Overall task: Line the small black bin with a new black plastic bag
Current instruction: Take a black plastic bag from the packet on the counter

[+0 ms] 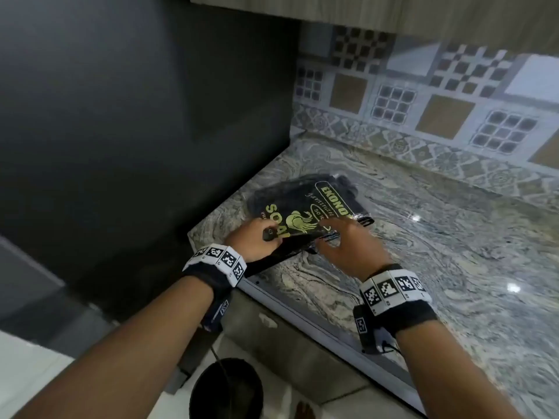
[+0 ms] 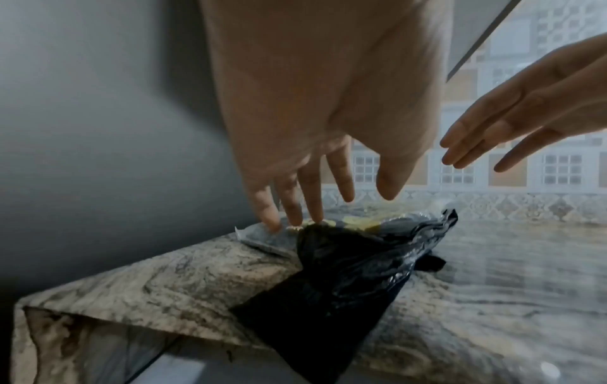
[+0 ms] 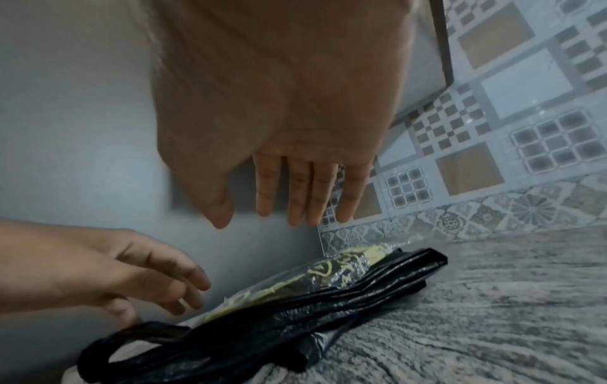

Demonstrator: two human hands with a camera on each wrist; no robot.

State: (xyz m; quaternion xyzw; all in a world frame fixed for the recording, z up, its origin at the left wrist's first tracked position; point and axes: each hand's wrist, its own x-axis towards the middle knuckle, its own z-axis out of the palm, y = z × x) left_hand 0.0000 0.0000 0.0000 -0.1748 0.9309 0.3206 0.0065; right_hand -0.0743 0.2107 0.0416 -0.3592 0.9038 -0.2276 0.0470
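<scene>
A clear pack of black bags [image 1: 305, 207] with yellow print lies on the marble counter [image 1: 438, 252] near its left corner. One black bag [image 1: 272, 261] trails out of the pack and hangs over the counter's front edge, as the left wrist view shows [image 2: 328, 298]. My left hand [image 1: 263, 234] rests its straight fingertips [image 2: 295, 218] on the pack's near edge, thumb free. My right hand [image 1: 335, 237] hovers flat above the pack's [image 3: 328, 272] near end, fingers straight, holding nothing [image 3: 259, 223]. The small black bin [image 1: 227, 388] stands on the floor below the counter.
A dark wall panel [image 1: 121, 116] rises directly left of the counter corner. A patterned tile backsplash [image 1: 423, 101] runs behind the counter, and a cabinet hangs overhead. A light floor lies around the bin.
</scene>
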